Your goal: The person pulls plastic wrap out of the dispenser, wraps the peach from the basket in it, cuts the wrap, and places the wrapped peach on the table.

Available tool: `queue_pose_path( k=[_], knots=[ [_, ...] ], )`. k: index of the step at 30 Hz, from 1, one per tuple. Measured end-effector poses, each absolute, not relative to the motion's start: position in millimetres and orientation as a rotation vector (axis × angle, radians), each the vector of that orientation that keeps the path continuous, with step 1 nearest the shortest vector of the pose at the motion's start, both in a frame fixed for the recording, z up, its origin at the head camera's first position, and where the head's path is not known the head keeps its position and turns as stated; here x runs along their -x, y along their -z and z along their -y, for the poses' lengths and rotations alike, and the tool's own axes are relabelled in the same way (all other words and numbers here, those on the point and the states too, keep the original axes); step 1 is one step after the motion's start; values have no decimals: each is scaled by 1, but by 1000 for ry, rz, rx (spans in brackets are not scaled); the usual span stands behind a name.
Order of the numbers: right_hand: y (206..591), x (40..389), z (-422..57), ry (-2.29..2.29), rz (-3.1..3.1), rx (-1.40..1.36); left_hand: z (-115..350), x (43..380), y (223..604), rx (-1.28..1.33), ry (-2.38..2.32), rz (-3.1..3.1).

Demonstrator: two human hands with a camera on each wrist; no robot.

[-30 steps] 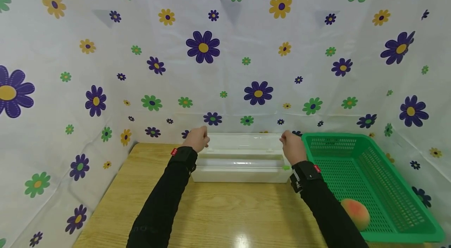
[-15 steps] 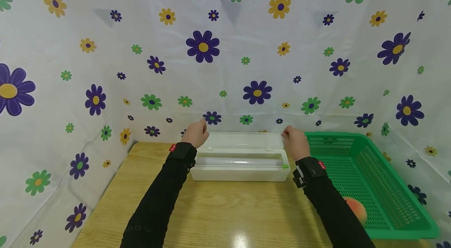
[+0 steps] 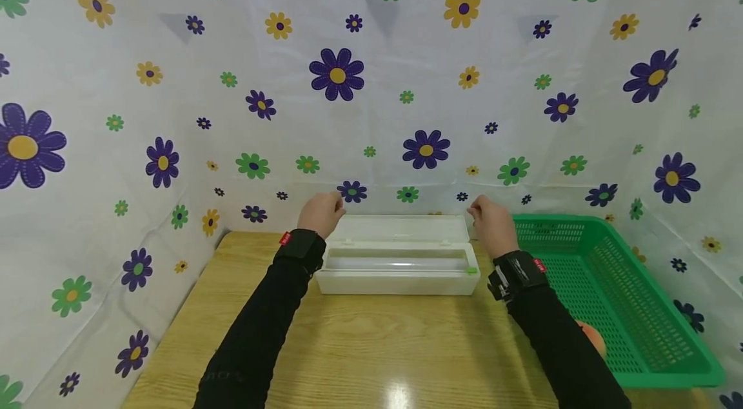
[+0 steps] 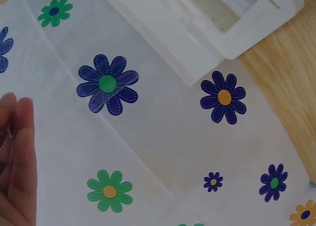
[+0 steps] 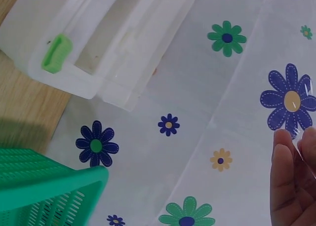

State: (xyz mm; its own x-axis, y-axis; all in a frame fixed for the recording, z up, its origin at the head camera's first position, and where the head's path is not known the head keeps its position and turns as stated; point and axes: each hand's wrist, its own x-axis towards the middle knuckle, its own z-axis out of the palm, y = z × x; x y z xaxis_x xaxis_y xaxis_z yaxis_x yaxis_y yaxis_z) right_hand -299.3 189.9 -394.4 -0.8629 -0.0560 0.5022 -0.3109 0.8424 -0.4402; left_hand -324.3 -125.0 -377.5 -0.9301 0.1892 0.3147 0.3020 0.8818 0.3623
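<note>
While your black sleeves [image 3: 249, 338] stretch forward over the glossy wood-grain counter [image 3: 360, 344], a round peach-orange fruit [image 3: 593, 338], partly hidden by your right forearm, sits inside the green plastic basket [image 3: 667, 380]. Its sides and floor are perforated in a fine slotted mesh.

Ahead of you, between your forearms, a long white box [image 3: 396, 283] of smooth plastic lies crosswise on the counter. A pale, shiny roll [image 3: 400, 263] fills its rectangular slot, and a small bright green slider [image 3: 471, 270] sits at the right end of the front edge. Behind, the flat, translucent hinged lid [image 3: 403, 228] is tipped back.

Your left hand [image 3: 321, 214] and right hand [image 3: 492, 225] are near opposite ends of that lid, both apart from the box. Each pinches clear film [image 5: 297, 133] between thumb and fingers; it is glassy, thin and lightly creased, hard to see but for its glints, and most of its outline can't be traced.

Farthest off hangs a white, softly wrinkled sheet [image 3: 383, 119] printed with purple, green and yellow daisies.
</note>
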Motion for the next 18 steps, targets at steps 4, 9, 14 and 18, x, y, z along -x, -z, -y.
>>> queue_pose_path(
  k=[4,9,14,18],
  knots=[
    [389,297,-191,-735,2526,-276,125,322,373,391,577,2747],
    [380,295,-191,-713,2532,-285,127,320,367,419,553,2719],
    [372,295,-190,-690,2529,-274,128,317,361,421,539,2707],
    [370,294,-190,-679,2498,-283,129,313,355,431,438,2695]
  ],
)
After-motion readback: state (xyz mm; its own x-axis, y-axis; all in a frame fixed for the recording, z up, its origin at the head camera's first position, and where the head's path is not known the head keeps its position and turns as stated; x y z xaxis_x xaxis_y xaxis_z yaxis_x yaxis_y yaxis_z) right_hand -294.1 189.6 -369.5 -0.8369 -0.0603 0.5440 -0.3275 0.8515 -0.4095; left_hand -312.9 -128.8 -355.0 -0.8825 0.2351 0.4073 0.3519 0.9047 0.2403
